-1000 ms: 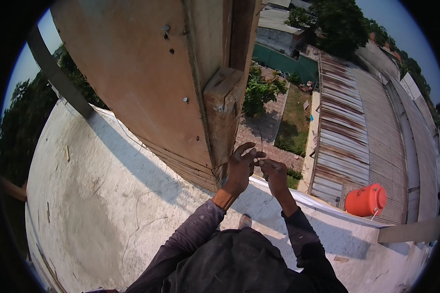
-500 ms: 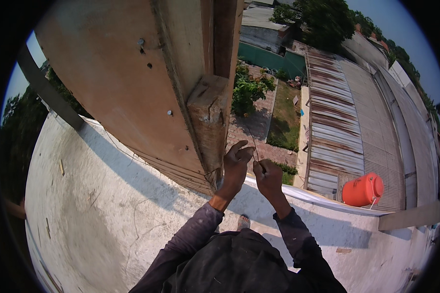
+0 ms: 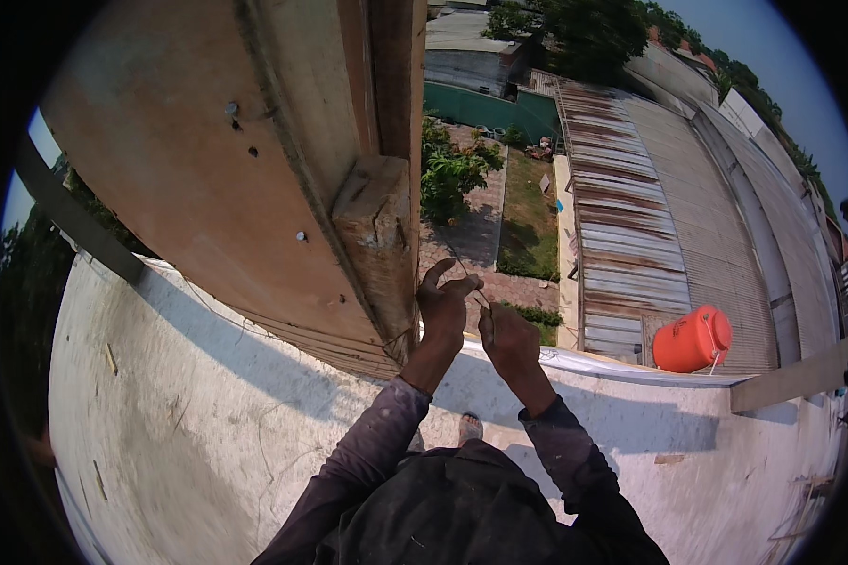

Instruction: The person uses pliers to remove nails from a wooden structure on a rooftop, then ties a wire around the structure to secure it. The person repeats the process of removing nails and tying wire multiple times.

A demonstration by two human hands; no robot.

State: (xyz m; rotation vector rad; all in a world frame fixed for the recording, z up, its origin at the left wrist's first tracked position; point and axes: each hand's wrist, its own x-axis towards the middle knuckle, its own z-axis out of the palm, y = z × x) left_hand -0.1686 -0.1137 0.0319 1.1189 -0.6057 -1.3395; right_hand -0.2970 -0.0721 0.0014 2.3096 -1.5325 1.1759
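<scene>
A thin dark wire [image 3: 460,266] runs between my two hands, beyond the edge of a tall wooden formwork panel [image 3: 188,169]. My left hand [image 3: 443,313] is closed on the wire with curled fingers, close beside the panel's lower corner. Just to its right, my right hand [image 3: 512,347] pinches the lower end of the wire between thumb and fingers. A rough timber block [image 3: 372,212] is set against the panel edge, to the left of and above my left hand. Where the wire's upper end goes is too fine to make out.
I stand on a pale concrete slab [image 3: 188,405] with scraps on it. Its edge lies just past my hands, with a paved yard [image 3: 476,202] far below. A red drink cooler [image 3: 690,339] sits at the right edge, near a grey beam [image 3: 791,377]. Rusty metal roofing [image 3: 622,217] lies beyond.
The view has swung slightly right, so the panel appears farther left. My left fingers have closed in around the wire, and the wire now slants more between the hands.
</scene>
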